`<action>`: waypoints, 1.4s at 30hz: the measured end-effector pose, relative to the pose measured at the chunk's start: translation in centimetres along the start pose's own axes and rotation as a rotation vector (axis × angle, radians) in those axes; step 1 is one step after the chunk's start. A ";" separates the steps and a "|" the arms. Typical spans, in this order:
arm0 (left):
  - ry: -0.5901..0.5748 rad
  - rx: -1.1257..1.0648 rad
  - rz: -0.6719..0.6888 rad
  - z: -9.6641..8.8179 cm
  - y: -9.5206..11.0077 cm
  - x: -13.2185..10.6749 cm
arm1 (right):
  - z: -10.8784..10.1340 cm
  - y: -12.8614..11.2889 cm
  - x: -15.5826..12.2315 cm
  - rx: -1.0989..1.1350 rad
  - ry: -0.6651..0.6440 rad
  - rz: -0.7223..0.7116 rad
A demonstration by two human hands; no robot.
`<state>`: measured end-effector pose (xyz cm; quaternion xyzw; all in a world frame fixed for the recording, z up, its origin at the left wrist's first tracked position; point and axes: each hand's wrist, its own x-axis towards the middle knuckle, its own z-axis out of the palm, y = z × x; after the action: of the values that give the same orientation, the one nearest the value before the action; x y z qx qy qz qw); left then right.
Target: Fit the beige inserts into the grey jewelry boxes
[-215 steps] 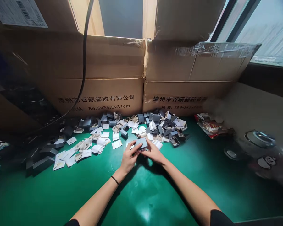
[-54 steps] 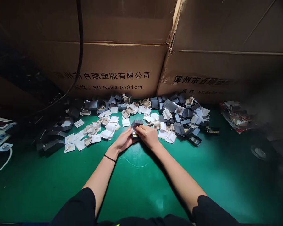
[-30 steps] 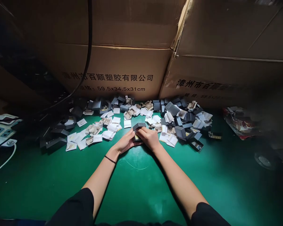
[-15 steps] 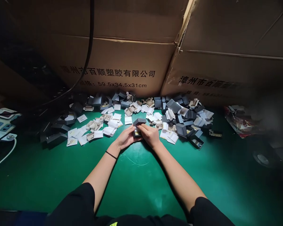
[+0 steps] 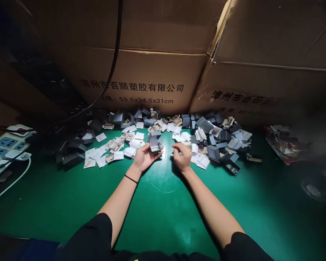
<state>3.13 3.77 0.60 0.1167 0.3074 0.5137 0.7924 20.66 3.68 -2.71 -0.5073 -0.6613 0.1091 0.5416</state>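
My left hand (image 5: 145, 156) holds a small grey hinged box (image 5: 154, 144), lid up, a pale insert showing inside. My right hand (image 5: 182, 156) hovers a short way to the right of it, fingers loosely curled, thumb and forefinger apart, with nothing in them. Both hands are over the green table (image 5: 163, 203), just in front of a scattered pile of grey boxes (image 5: 212, 139) and white cards (image 5: 119, 146).
Two big cardboard cartons (image 5: 141, 72) with printed text stand behind the pile. A black cable (image 5: 112, 69) hangs across the left carton. A power strip (image 5: 8, 145) with a white cord lies far left. A crumpled wrapper (image 5: 282, 143) lies at the right.
My right hand has let go of the box and pulled away to the right. The left hand now holds the open box alone and has raised it slightly.
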 end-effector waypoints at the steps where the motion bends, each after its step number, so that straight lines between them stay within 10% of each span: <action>1: 0.015 -0.035 0.026 -0.1 0.2 0.0 | 0.0 0.0 0.0 -0.002 -0.032 0.041; 8: 0.041 -0.222 0.200 -0.6 1.2 0.4 | 1.0 0.1 0.3 -0.074 -0.451 0.186; 24: 0.073 -0.324 0.232 -1.1 2.4 0.9 | 7.9 0.3 8.4 -0.531 -0.429 -0.104; 31: 0.097 -0.298 0.279 -1.1 2.1 1.0 | 5.6 -0.8 7.3 -0.163 -0.199 0.088; 42: 0.050 -0.158 0.255 -0.1 1.4 0.6 | 2.0 0.3 2.6 0.076 -0.323 0.382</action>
<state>2.18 4.93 0.98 0.0795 0.2684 0.6354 0.7196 19.40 6.67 -2.12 -0.5783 -0.6269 0.3140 0.4171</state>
